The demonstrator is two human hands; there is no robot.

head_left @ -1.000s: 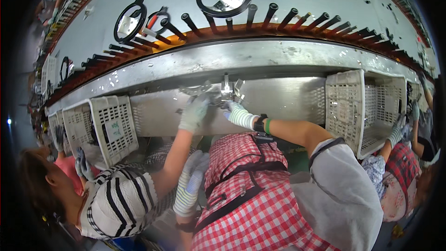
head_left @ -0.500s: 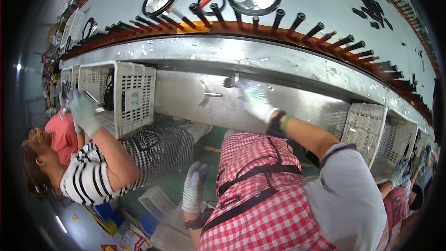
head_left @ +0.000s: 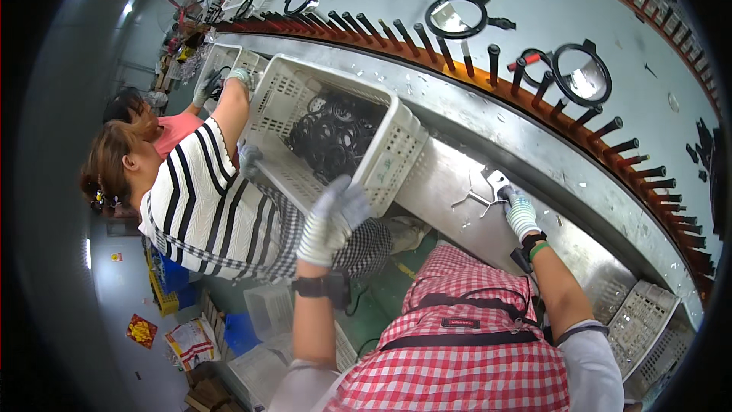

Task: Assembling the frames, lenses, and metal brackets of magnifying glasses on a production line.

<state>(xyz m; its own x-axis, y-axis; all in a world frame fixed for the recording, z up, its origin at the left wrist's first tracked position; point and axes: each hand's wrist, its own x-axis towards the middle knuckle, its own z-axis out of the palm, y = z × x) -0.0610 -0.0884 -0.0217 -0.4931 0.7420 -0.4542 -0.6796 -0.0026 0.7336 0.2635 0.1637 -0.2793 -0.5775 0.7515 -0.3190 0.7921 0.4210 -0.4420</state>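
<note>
My right hand [head_left: 522, 215], in a striped knit glove, is closed around a small black and silver piece [head_left: 499, 184] whose exact kind I cannot make out. Just left of it, a three-armed metal part [head_left: 479, 197] lies on the steel work surface [head_left: 450, 172]. My left hand [head_left: 332, 217], gloved too, is raised with its fingers stretched out and nothing in it. It hovers in front of the near side of a white plastic crate [head_left: 385, 154], which contains many black ring-shaped parts [head_left: 339, 133].
A co-worker in a striped top [head_left: 206, 198] stands close on the left beside the crate. Black-handled pegs [head_left: 492, 61] line a rail behind the steel ledge. Black rings [head_left: 457, 17] lie on the table beyond. Another white crate [head_left: 640, 324] is at the right.
My view has swung left, bringing the crate's black rings into sight. My left hand has risen from low beside my apron toward the crate. My right hand stays over the steel surface.
</note>
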